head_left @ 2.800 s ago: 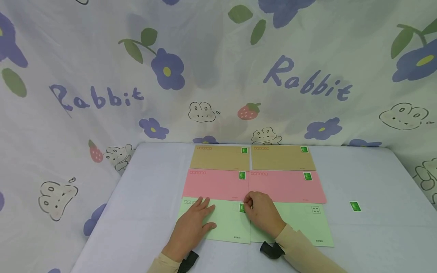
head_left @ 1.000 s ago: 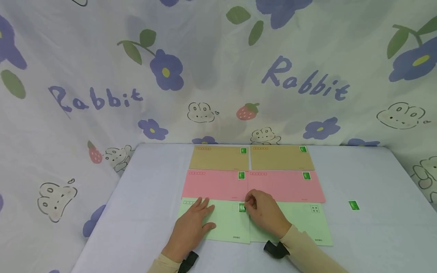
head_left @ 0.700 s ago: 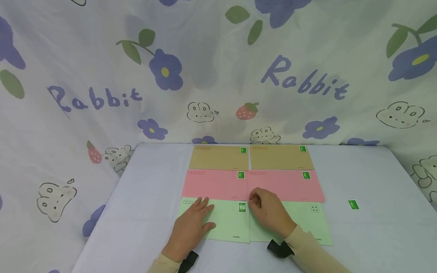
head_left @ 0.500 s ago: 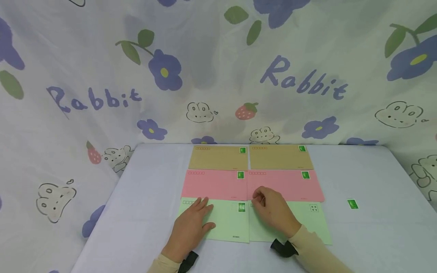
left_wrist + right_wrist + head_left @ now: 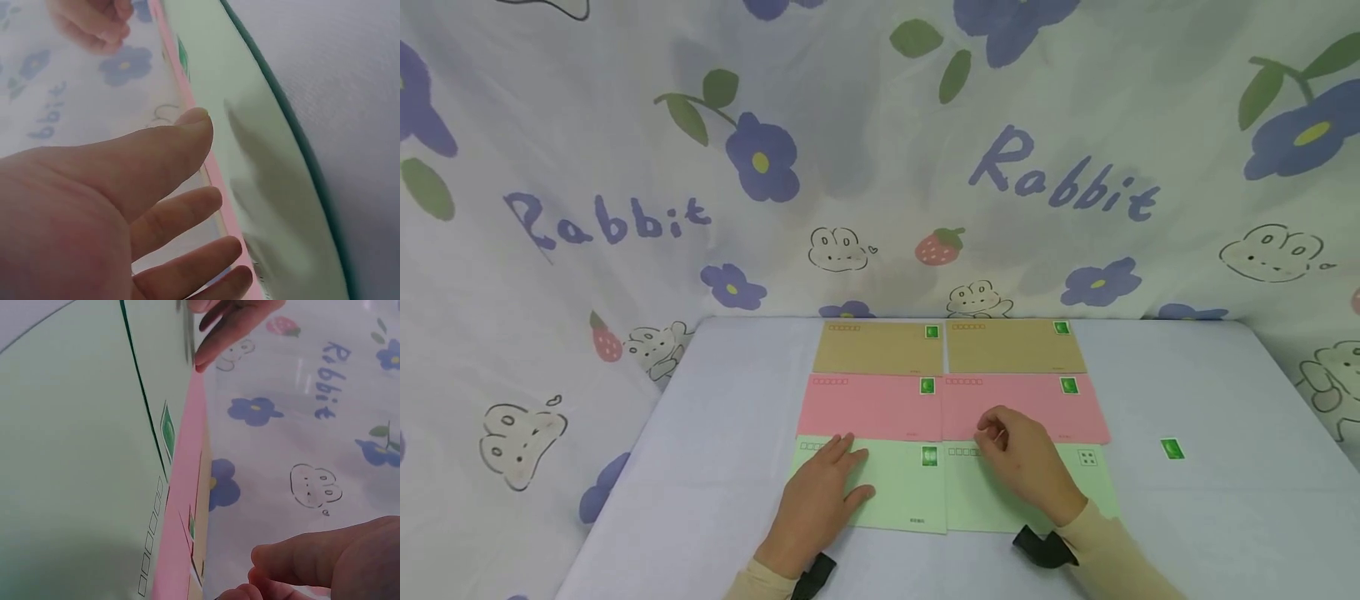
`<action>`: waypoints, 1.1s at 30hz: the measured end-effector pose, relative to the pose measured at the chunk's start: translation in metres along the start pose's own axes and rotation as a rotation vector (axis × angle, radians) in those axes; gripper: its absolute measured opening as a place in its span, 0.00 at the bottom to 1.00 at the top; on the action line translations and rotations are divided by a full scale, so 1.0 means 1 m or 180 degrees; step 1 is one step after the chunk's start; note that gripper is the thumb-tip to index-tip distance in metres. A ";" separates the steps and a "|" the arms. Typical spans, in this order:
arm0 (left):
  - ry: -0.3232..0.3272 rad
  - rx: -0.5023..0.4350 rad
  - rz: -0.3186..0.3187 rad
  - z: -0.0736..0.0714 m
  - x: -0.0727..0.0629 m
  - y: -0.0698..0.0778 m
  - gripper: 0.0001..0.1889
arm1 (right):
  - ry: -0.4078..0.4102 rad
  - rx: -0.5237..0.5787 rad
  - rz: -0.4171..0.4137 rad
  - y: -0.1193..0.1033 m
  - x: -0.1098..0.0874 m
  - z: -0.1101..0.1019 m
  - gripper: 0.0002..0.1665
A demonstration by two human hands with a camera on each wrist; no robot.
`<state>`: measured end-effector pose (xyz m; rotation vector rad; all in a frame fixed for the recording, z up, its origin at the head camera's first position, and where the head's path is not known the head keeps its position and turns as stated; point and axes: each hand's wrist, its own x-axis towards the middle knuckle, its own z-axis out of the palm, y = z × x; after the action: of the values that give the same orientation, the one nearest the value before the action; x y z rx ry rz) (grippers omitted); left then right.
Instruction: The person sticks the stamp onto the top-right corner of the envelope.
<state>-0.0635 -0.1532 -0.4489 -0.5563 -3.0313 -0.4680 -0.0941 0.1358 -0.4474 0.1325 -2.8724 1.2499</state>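
My left hand (image 5: 822,492) rests with spread fingers on the left green envelope (image 5: 898,492). A green stamp (image 5: 929,456) lies at that envelope's upper right corner. Over the right green envelope (image 5: 985,504), near the pink one behind it, is my right hand (image 5: 1026,458). Its fingers are curled, thumb near the fingertips, and nothing shows between them in the right wrist view. A printed square (image 5: 1087,457) with small marks is at the right green envelope's upper right. One loose green stamp (image 5: 1172,449) lies on the white cloth to the right.
Two pink envelopes (image 5: 865,408) and two brown envelopes (image 5: 880,354) lie in rows behind the green ones, each bearing a green stamp at its upper right. A patterned curtain (image 5: 880,167) hangs behind the white-covered table (image 5: 737,375).
My right hand has left the stamp on the left green envelope and moved right, over the right green envelope. That stamp is now fully visible. My left hand has stayed in place.
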 end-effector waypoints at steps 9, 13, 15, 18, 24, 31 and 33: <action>0.0064 -0.0012 -0.0006 -0.002 -0.001 0.003 0.25 | 0.0174 -0.0012 -0.0052 0.009 -0.004 -0.012 0.04; 0.0106 -0.0010 -0.0009 -0.003 0.000 0.005 0.24 | 0.0234 -0.0016 -0.0088 0.013 -0.006 -0.020 0.06; 0.0149 -0.0004 0.0005 -0.002 0.000 0.005 0.24 | 0.0260 -0.0022 -0.0099 0.015 -0.007 -0.024 0.07; 0.0221 -0.0004 0.0059 -0.001 0.002 0.006 0.23 | 0.0309 -0.0033 -0.0113 0.018 -0.008 -0.031 0.08; 0.0286 -0.0016 0.0131 -0.001 0.004 0.009 0.22 | 0.0335 -0.0059 -0.0103 0.023 -0.012 -0.040 0.08; 0.0301 -0.0118 0.0183 -0.003 0.005 0.015 0.21 | 0.0442 -0.0109 -0.0118 0.029 -0.016 -0.051 0.09; 0.0289 -0.0137 0.0212 -0.004 0.007 0.017 0.21 | 0.0496 -0.0110 -0.0136 0.032 -0.017 -0.054 0.09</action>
<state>-0.0641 -0.1368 -0.4401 -0.6181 -2.9130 -0.5411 -0.0809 0.1985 -0.4346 0.0913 -2.7420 1.1481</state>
